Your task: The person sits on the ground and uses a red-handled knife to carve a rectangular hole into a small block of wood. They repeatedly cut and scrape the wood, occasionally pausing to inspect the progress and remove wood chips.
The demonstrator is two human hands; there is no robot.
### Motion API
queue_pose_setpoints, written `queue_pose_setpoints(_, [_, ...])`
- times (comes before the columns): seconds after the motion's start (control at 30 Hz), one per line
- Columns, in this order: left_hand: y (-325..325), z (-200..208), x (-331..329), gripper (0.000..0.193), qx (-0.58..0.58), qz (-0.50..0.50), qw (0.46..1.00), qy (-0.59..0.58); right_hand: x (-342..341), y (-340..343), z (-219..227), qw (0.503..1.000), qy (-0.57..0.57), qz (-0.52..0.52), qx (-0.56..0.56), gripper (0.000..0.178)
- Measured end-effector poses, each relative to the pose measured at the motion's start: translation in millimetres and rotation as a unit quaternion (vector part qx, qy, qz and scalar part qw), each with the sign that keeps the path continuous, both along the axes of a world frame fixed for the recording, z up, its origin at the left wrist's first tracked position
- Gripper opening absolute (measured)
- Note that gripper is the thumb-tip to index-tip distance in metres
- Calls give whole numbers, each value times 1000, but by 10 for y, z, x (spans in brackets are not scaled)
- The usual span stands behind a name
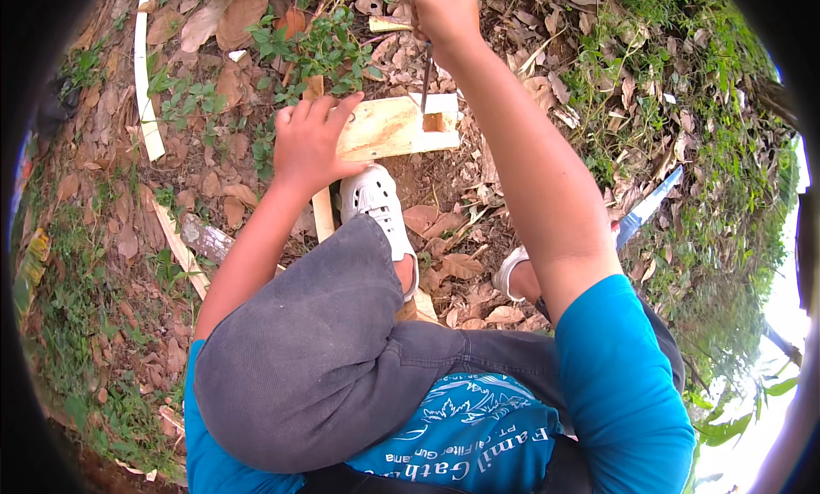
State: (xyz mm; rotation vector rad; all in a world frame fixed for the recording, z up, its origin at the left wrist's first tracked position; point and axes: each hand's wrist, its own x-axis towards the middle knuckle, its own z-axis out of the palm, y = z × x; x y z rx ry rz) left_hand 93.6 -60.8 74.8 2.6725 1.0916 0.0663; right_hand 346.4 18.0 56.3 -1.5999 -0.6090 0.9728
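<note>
A pale wooden board (pixel 380 125) lies across the ground ahead of my feet, with a squarish notch (pixel 439 123) cut into its right end. My left hand (pixel 312 139) is on the board's left end, thumb at the near edge and fingers toward the far edge. My right hand (pixel 446 17) is closed round the blue handle of a chisel (pixel 426 79), which stands nearly upright. The chisel's tip meets the board at the left side of the notch. My left foot, in a white clog (pixel 376 205), is against the board's near edge.
Narrow wooden strips (pixel 145 84) lie at the left, near a short log (pixel 205 238). A thin slat (pixel 323 212) passes beneath the board. To the right is a long blue tapered thing (pixel 649 208), partly behind my arm. Dry leaves (pixel 461 266) and green plants (pixel 320 49) surround the work.
</note>
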Motion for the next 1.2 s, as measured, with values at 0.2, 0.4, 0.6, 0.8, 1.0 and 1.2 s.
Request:
queue_pose_setpoints(0.2, [-107,-41,-97,103,-6,10,1000,-9,41,150,823,999,37,13,37,24])
queue_pose_setpoints(0.4, [-56,-21,-10,103,-1,-7,1000,-3,15,-22,219,999,37,-18,-7,22])
queue_pose_setpoints(0.6, [-107,-25,-78,103,-3,4,1000,-2,54,166,816,998,0,11,66,22])
queue_pose_setpoints(0.8, [-109,21,-17,103,-16,-14,1000,-10,-7,-86,134,998,56,-10,7,21])
queue_pose_setpoints(1.0, [-49,-16,-59,102,-8,2,1000,-11,27,106,822,997,61,29,47,23])
queue_pose_setpoints(1.2, [-31,38,35,103,-14,-16,999,29,-134,-420,-133,998,43,43,-26,24])
